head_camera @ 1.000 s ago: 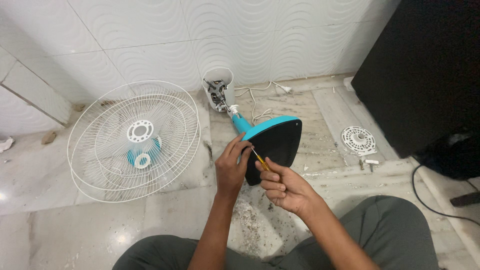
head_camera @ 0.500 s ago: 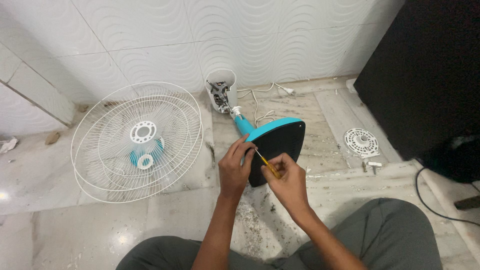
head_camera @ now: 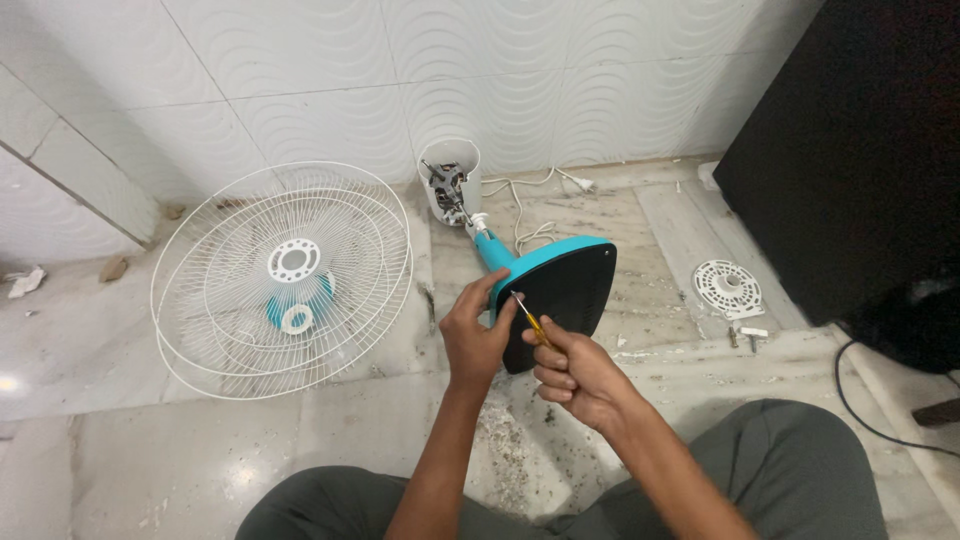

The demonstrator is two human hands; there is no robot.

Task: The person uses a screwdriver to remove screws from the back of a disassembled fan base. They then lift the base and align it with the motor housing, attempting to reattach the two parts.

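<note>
View: single, head-worn | Faces: steeply down and forward, over own lap | Range: close to both hands, floor point(head_camera: 200, 450) beyond | Far edge: tiled wall point(head_camera: 330, 90)

Screwdriver point(head_camera: 531, 322) handle hidden inside right hand point(head_camera: 580, 375)

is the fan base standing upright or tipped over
Tipped over. The teal fan base lies on its side, black underside facing the person; the left hand steadies its edge, and the right hand holds a screwdriver against it.
</note>
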